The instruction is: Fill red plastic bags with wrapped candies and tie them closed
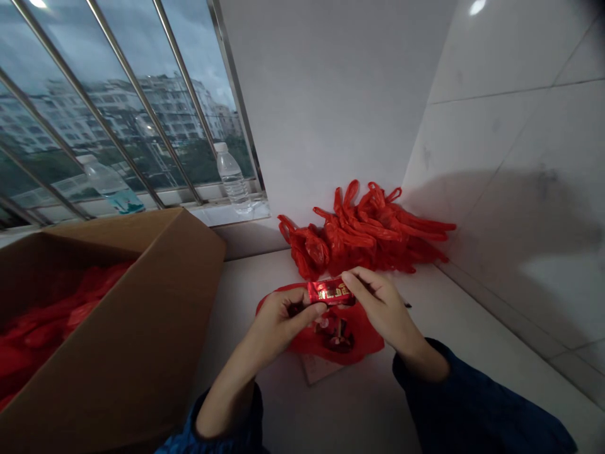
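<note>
A small shiny red packet with gold lettering (pixel 331 291) is held level between both hands. My left hand (pixel 282 318) pinches its left end, and my right hand (pixel 378 302) pinches its right end. Beneath the hands a red sheet, perhaps a spread-out plastic bag (pixel 371 337), lies on the white surface. Several small wrapped items (pixel 336 334) rest on it, dark red and pinkish. A pale flat card or paper (pixel 321 369) sticks out from under its front edge.
Several red plastic bags (pixel 363 227) are bunched against the back wall. An open cardboard box (pixel 142 315) holding red bags stands at the left. Two plastic bottles (pixel 234 180) (pixel 111 186) stand by the barred window. A tiled wall (pixel 520 189) bounds the right.
</note>
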`<state>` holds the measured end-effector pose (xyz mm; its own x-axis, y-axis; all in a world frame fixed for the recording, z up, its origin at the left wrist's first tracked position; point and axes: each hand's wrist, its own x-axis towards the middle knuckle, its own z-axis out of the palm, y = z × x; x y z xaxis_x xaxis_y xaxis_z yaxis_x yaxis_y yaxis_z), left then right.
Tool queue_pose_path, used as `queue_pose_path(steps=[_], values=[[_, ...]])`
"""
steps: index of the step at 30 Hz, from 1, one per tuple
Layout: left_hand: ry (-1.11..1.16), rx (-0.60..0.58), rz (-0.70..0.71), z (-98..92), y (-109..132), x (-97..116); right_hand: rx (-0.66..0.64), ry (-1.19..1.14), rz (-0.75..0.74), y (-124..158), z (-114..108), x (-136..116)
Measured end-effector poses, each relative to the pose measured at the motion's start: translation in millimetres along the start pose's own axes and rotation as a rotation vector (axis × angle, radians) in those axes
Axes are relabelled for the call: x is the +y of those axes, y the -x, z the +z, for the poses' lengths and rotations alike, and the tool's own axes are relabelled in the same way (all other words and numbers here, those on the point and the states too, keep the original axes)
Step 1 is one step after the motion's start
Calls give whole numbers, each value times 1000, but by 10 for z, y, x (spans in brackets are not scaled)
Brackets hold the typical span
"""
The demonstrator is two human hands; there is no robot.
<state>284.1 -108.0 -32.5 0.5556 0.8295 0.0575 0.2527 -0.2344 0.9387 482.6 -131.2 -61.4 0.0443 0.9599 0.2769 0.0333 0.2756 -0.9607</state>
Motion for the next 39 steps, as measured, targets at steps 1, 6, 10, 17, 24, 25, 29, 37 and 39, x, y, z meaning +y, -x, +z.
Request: queue_pose_path(steps=[1, 6, 10, 17, 24, 25, 29, 37, 39], values=[[4, 13, 9, -1, 2, 2, -24, -43, 22, 4, -4, -1], [52, 126, 22, 7, 4, 21, -246, -164, 127, 22, -45, -5], [71, 120, 41, 16, 5, 39, -328, -190, 149, 23, -48, 12], [-36, 98, 52, -26, 14, 35, -360, -159, 184, -5, -93, 18], [-58, 84, 45, -49, 10, -2, -397, -183, 201, -5, -109, 35], [-47, 80, 45, -43, 9, -3, -395, -190, 204, 0, -100, 42], [-17, 55, 61, -16, 0, -10, -375, -180, 203, 12, -62, 71], [-55, 71, 47, -15, -10, -35, -388, -146, 205, -21, -66, 110], [-58, 70, 45, -28, -3, -33, -408, -159, 203, -26, -64, 120]])
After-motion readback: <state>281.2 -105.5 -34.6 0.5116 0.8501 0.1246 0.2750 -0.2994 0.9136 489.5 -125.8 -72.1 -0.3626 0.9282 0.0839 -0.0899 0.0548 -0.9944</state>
